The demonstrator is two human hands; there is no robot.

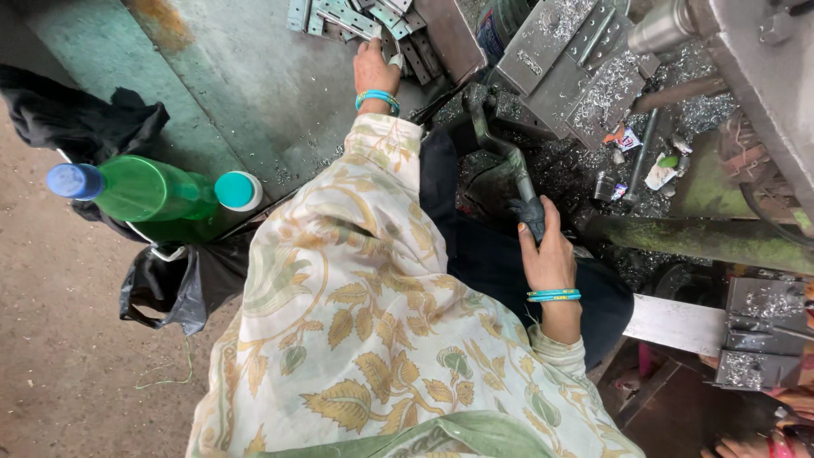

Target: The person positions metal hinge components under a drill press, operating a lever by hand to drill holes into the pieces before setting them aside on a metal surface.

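Right hand [549, 254] closed around dark curved metal lever's black handle [530, 212], rigid and likely heavy; left hand [376, 69] pinching thin, stiff perforated grey metal strips [356, 21] piled on green worktop [246, 76].

Two hands [373, 72] [547, 254]; one lever handle [509, 165]; two bottles [140, 191] [237, 191]; one black bag [170, 288].

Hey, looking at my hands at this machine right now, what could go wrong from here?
1. The left hand reaches bare into the pile of punched metal pieces; their edges might cut it.
2. Metal shavings cover the machine close to the right hand gripping the lever handle; splinters are possible.
3. The loose patterned sleeve and bangles hang near the lever and could snag.
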